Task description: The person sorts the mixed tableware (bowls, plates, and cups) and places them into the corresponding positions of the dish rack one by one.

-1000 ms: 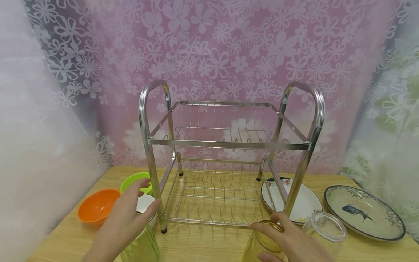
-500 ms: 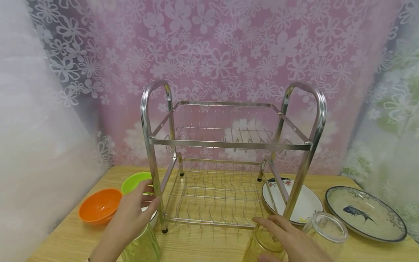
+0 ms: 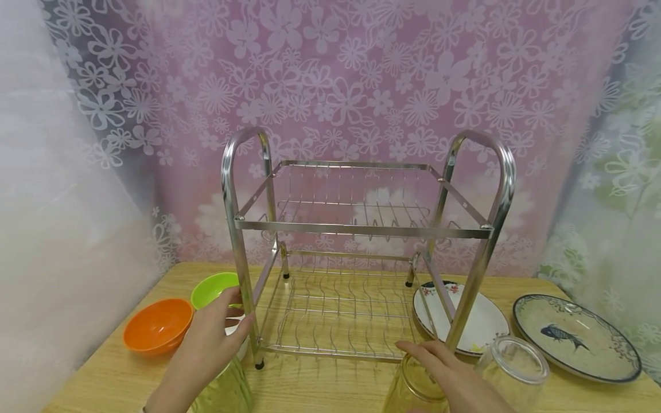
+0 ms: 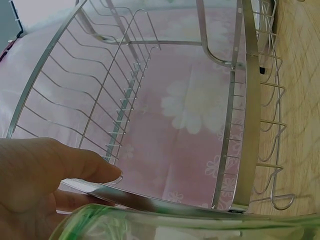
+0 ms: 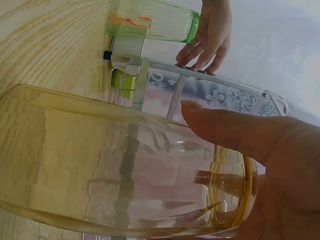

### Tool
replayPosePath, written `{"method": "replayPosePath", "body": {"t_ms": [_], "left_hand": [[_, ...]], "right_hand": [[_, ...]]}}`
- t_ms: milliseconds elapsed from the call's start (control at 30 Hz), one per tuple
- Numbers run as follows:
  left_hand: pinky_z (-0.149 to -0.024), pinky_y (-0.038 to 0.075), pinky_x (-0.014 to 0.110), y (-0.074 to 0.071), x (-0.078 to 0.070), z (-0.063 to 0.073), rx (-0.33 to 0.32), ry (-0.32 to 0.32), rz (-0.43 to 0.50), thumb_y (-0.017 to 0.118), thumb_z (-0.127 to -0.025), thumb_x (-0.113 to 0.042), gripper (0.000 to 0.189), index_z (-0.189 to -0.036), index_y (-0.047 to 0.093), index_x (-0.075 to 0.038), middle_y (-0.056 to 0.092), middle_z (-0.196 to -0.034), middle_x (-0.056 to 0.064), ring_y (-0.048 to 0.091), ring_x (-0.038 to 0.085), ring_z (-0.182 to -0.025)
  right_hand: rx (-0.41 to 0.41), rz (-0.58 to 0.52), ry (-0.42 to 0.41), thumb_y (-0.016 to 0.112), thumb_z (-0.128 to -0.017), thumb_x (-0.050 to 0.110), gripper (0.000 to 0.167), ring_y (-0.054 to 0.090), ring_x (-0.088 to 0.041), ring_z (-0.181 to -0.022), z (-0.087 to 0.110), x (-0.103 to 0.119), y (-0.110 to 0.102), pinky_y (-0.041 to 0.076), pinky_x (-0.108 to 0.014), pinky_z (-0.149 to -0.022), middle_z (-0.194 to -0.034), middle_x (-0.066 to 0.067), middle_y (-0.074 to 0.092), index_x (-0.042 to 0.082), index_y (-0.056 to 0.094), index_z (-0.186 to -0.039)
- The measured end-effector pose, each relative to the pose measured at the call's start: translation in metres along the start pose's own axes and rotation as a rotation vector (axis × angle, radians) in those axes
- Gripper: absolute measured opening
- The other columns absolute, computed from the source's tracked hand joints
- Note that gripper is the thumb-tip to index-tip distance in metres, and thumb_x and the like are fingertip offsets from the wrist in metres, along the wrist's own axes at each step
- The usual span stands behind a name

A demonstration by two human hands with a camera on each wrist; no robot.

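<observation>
A two-tier metal dish rack stands on the table. At its front left post, my left hand holds the post between thumb and fingers; the left wrist view shows the thumb on one side and fingers behind. Just below that hand stands a ribbed green glass, apart from the fingers. My right hand is around the top of a yellow glass in front of the rack's right side. The right thumb lies on the near side, and fingers show through the glass.
Left of the rack are an orange bowl, a lime green bowl and a white bowl partly behind the left hand. To the right lie a white plate, a fish-patterned plate and a clear glass.
My left hand has moved slightly right, from beside the rack's left post to holding it. My right fingers have lowered and straightened a little at the yellow glass. The rack has stayed in place.
</observation>
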State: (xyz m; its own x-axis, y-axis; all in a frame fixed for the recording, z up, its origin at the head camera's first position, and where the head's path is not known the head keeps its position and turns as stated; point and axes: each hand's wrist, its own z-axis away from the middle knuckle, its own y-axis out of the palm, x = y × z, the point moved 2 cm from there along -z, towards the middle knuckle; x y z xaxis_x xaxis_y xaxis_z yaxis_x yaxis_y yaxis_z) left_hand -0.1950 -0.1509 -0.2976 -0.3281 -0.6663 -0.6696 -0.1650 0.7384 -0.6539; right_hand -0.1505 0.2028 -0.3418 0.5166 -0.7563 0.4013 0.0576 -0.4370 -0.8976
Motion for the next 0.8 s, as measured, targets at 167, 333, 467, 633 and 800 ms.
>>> {"method": "replayPosePath", "body": {"t_ms": [167, 333, 467, 633, 800], "left_hand": [[-0.081, 0.058, 0.041, 0.000, 0.000, 0.000, -0.006, 0.007, 0.017, 0.065, -0.089, -0.004, 0.033, -0.120, 0.055, 0.003, 0.064, -0.115, 0.015, 0.067, 0.030, -0.097], [-0.081, 0.058, 0.039, 0.002, 0.001, -0.001, 0.002, -0.004, 0.025, 0.064, -0.090, -0.003, 0.038, -0.126, 0.052, 0.003, 0.062, -0.119, 0.017, 0.067, 0.030, -0.098], [-0.079, 0.059, 0.041, 0.002, 0.002, -0.001, -0.043, 0.034, 0.011, 0.061, -0.092, 0.001, 0.039, -0.130, 0.050, 0.003, 0.062, -0.117, 0.019, 0.068, 0.034, -0.096], [-0.079, 0.058, 0.043, 0.001, 0.003, -0.001, -0.067, 0.026, 0.042, 0.060, -0.093, 0.000, 0.036, -0.129, 0.052, 0.003, 0.063, -0.114, 0.021, 0.067, 0.038, -0.097], [-0.079, 0.058, 0.043, 0.003, 0.003, -0.003, -0.056, 0.024, 0.069, 0.060, -0.094, -0.002, 0.034, -0.127, 0.053, 0.002, 0.063, -0.115, 0.020, 0.067, 0.038, -0.098]], "right_hand": [[0.002, -0.007, 0.013, 0.069, -0.086, 0.046, 0.072, 0.062, -0.018, -0.082, 0.000, -0.002, 0.001, 0.047, -0.024, -0.050, -0.125, -0.010, 0.049, 0.019, 0.038, -0.146], [0.015, -0.042, -0.002, 0.074, -0.082, 0.046, 0.087, 0.063, -0.021, -0.087, 0.001, -0.009, 0.001, 0.050, -0.028, -0.053, -0.131, -0.015, 0.047, 0.019, 0.029, -0.150], [-0.027, -0.056, -0.072, 0.078, -0.078, 0.044, 0.093, 0.062, -0.016, -0.089, 0.001, -0.017, 0.002, 0.051, -0.029, -0.056, -0.130, -0.017, 0.050, 0.017, 0.028, -0.151], [-0.041, -0.079, -0.049, 0.080, -0.077, 0.043, 0.090, 0.064, -0.031, -0.097, 0.000, -0.014, -0.001, 0.055, -0.045, -0.063, -0.134, -0.018, 0.052, 0.017, 0.032, -0.149], [-0.063, -0.044, -0.019, 0.078, -0.079, 0.041, 0.087, 0.067, -0.026, -0.092, -0.001, -0.018, 0.005, 0.055, -0.037, -0.059, -0.128, -0.018, 0.058, 0.015, 0.032, -0.148]]}}
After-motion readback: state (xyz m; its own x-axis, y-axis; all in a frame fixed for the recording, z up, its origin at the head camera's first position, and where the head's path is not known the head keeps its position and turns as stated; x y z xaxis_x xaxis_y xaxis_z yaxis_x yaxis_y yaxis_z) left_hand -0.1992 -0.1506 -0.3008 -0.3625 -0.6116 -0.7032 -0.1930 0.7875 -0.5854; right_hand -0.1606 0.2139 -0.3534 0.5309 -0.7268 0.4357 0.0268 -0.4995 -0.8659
